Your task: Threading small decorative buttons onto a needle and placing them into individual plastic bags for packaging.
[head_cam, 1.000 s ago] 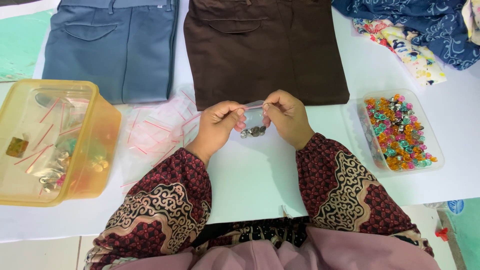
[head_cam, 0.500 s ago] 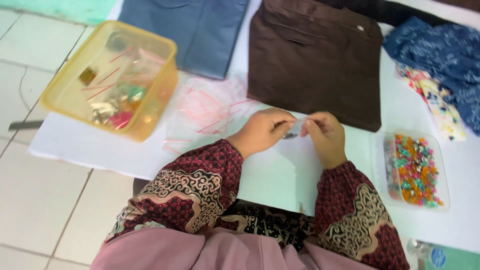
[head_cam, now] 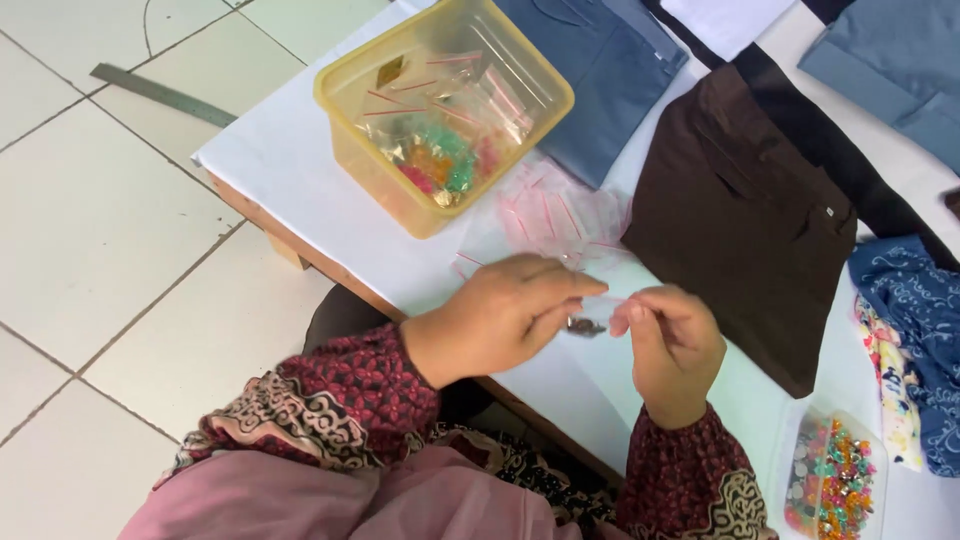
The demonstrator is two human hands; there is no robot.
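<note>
- Both hands met over the white table (head_cam: 300,170), and a small clear bag (head_cam: 592,318) with dark bits inside sat right between them.
- The left hand (head_cam: 500,315) had its fingertips pressed together on the bag's left edge, pinching it.
- The right hand (head_cam: 672,340) pinched the other edge between thumb and forefinger, the remaining fingers curled in.
- The left hand's own fingers covered part of the bag, so its contents could not be made out clearly.
- At 12 o'clock from the hands lay a loose heap of empty clear bags with red strips (head_cam: 560,215), touching the table.
- At 11 o'clock stood a yellow plastic tub (head_cam: 370,160) holding more bags and coloured pieces.
- At 1 o'clock lay a folded brown garment (head_cam: 745,220), with a folded blue-grey garment (head_cam: 610,80) beyond it.
- At 5 o'clock sat a clear tray of coloured beads (head_cam: 835,480); at 3 o'clock, a blue patterned cloth (head_cam: 915,310).
- At 10 o'clock, well apart on the tiled floor (head_cam: 90,230), lay a ruler (head_cam: 160,95).
</note>
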